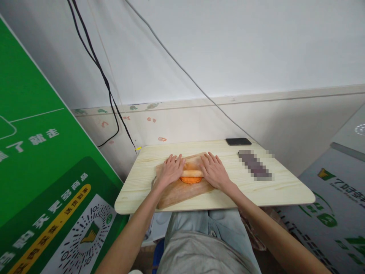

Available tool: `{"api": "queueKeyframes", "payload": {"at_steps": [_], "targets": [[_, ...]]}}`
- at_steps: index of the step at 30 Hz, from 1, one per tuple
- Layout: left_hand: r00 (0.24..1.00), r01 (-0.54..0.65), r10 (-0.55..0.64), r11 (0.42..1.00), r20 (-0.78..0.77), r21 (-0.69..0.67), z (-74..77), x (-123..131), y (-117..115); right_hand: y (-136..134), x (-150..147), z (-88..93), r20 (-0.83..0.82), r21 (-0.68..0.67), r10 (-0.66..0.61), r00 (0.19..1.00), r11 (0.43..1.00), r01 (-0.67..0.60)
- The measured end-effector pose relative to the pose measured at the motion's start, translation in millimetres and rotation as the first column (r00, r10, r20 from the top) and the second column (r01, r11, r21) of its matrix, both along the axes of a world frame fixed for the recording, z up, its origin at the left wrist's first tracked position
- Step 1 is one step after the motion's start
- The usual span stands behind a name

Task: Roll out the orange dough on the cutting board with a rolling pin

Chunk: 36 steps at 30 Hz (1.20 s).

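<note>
A wooden board (176, 193) lies at a slant on the pale table. Across it runs a light wooden rolling pin (192, 174), level from left to right. Flat orange dough (191, 180) shows just below the pin, its upper part hidden. My left hand (172, 168) rests palm down over the pin's left end, fingers stretched forward. Over the right end lies my right hand (213, 170), also palm down with its fingers extended. Neither hand is wrapped round the pin.
The pale table (273, 192) has rounded front corners. A black phone (238, 141) lies at its back edge, and a blurred dark object (254, 164) is to the right. Behind stands a wall with hanging cables. Green panels (57, 152) rise at the left.
</note>
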State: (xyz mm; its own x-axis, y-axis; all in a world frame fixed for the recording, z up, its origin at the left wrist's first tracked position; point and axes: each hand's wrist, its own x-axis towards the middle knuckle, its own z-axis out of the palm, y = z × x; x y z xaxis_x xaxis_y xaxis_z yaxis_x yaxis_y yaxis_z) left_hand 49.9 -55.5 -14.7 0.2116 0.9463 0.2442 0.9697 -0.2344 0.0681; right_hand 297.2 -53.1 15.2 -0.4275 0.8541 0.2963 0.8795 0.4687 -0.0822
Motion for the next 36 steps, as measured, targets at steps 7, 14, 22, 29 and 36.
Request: {"api": "queueKeyframes", "payload": {"at_steps": [7,14,22,29,36], "targets": [[0.986,-0.144,0.131,0.98,0.099,0.137,4.0,20.9,-32.2,-16.1,-0.2,-7.1,0.038,0.074,-0.003,0.999,0.997,0.0],[0.986,-0.139,0.118,0.97,0.116,0.2,0.7,25.9,-54.7,-38.4,0.2,-17.9,-0.021,0.136,0.002,1.0,0.991,0.001],[0.987,-0.135,0.116,0.976,0.113,0.17,1.3,23.2,-52.6,-33.1,-0.1,-12.6,0.022,0.075,0.006,1.0,0.997,-0.007],[0.984,-0.145,0.13,0.981,0.118,0.125,5.8,18.2,-21.2,-7.0,-8.1,1.0,0.084,0.019,-0.036,0.996,0.999,0.035],[0.981,-0.149,0.134,0.983,0.141,0.103,-1.8,8.6,9.5,17.5,-10.8,3.8,0.087,-0.064,-0.039,0.995,0.997,0.045]]}}
